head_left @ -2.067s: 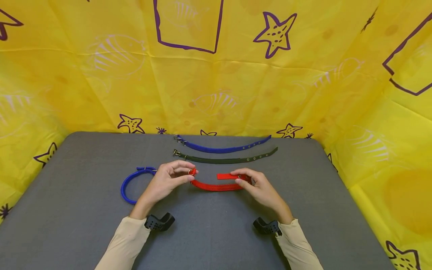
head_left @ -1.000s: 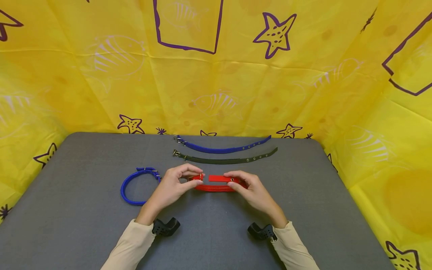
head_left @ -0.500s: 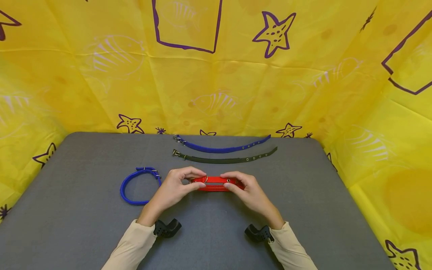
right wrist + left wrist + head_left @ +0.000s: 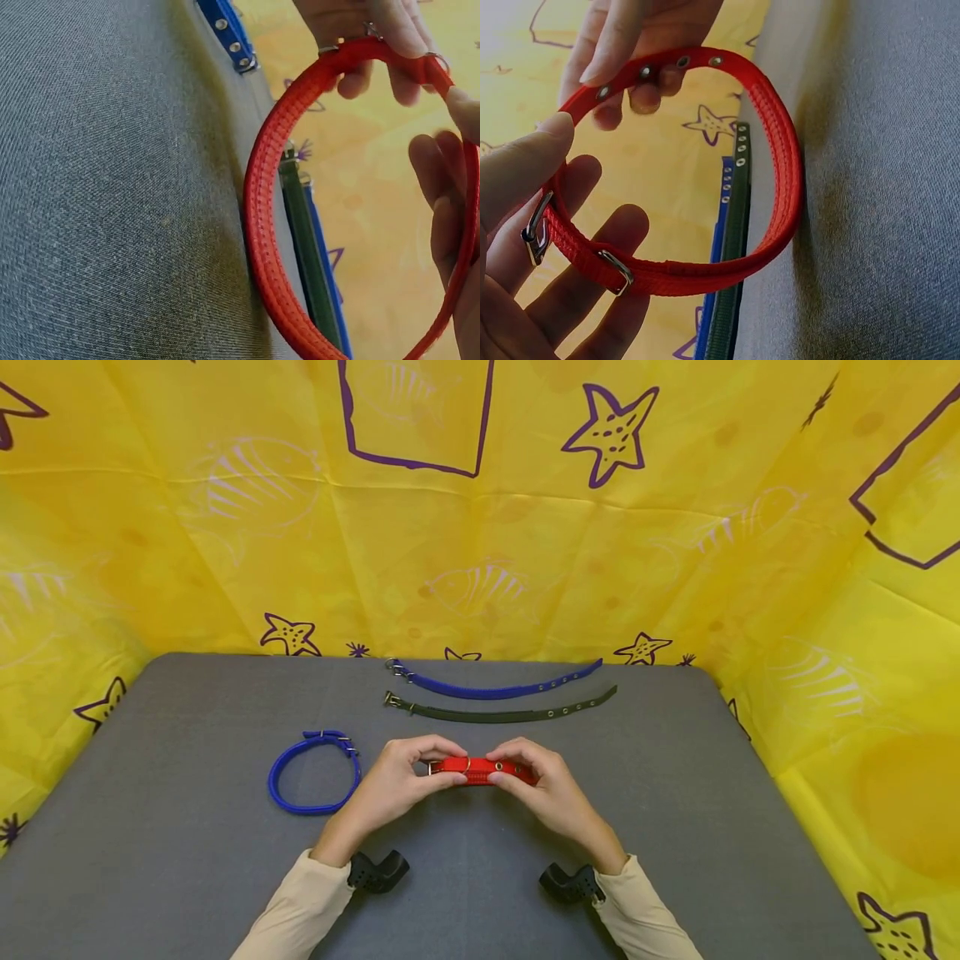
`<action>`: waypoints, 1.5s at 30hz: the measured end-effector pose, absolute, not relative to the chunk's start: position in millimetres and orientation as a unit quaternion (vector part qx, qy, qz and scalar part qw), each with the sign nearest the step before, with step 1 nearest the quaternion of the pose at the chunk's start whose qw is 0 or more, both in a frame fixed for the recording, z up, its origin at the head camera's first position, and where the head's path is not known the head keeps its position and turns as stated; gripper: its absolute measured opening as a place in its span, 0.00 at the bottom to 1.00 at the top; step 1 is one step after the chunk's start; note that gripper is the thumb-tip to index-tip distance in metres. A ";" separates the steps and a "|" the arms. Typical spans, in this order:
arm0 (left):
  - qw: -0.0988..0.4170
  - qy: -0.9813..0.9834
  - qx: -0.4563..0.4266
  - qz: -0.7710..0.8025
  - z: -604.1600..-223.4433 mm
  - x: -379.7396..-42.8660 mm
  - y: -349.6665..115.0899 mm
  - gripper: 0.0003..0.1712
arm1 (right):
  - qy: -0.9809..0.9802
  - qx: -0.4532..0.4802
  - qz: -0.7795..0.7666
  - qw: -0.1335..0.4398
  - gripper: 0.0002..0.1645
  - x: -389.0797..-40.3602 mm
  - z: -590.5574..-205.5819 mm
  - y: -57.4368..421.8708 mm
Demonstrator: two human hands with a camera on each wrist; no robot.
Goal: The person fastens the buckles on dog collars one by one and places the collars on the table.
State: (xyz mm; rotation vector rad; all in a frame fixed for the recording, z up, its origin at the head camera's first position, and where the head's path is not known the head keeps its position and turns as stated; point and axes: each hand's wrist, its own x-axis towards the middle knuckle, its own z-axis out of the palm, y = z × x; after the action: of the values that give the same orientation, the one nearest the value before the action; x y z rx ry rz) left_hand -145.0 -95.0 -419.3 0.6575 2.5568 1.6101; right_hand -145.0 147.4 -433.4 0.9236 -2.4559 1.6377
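closing together, left hand (image 4: 401, 777) and right hand (image 4: 543, 783) are pinching the red collar (image 4: 478, 767) near its ends, seemingly threading it, the next move likely needing a pull through.

I count four collars here: one red collar (image 4: 478, 771), one green collar (image 4: 480, 718) and two blue ones, a looped blue collar (image 4: 273, 781) and a straight blue collar (image 4: 487, 694). The straight blue collar shows four eyelets (image 4: 553, 685), and the green collar has four as well. On the red collar I make out four too (fingers cover part of that strap, so there may be more). There are two hands, one left hand (image 4: 397, 781) and one right hand (image 4: 549, 781), two pale sleeves (image 4: 296, 902), two black wrist pieces (image 4: 378, 872), one grey table (image 4: 480, 902) and one yellow backdrop (image 4: 480, 539).
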 end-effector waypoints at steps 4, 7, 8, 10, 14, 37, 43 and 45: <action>0.007 0.832 0.225 0.507 -419.5 -144.4 -93.6 0.13 | -0.777 0.311 0.546 0.042 0.13 -146.7 -435.3 147.8; -0.007 0.833 0.236 0.500 -420.0 -145.0 -93.2 0.13 | -0.778 0.304 0.549 0.042 0.13 -147.8 -436.4 149.6; -0.011 0.833 0.239 0.500 -420.0 -145.2 -93.1 0.13 | -0.782 0.296 0.547 0.039 0.12 -147.8 -436.3 150.2; -0.018 0.832 0.244 0.497 -420.5 -145.7 -93.0 0.13 | -0.794 0.280 0.538 0.035 0.12 -147.9 -436.4 151.0; -0.026 0.833 0.243 0.496 -420.7 -145.5 -93.1 0.12 | -0.825 0.254 0.503 0.033 0.12 -146.9 -435.5 150.6; 0.022 0.805 0.217 0.552 -416.7 -147.3 -104.5 0.20 | -0.832 0.232 0.499 0.073 0.09 -132.3 -400.7 139.5; 0.009 0.802 0.214 0.558 -416.7 -146.8 -102.1 0.18 | -0.832 0.235 0.495 0.084 0.10 -138.0 -412.8 141.8; -0.001 0.803 0.222 0.552 -416.5 -146.4 -100.8 0.18 | -0.834 0.235 0.492 0.086 0.10 -141.9 -421.5 144.0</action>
State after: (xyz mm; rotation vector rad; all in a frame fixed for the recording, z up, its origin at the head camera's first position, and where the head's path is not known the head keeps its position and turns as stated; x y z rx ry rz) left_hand -146.4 -100.8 -416.5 0.6980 2.5256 1.7363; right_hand -141.9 144.0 -421.5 0.7019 -2.4859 1.4650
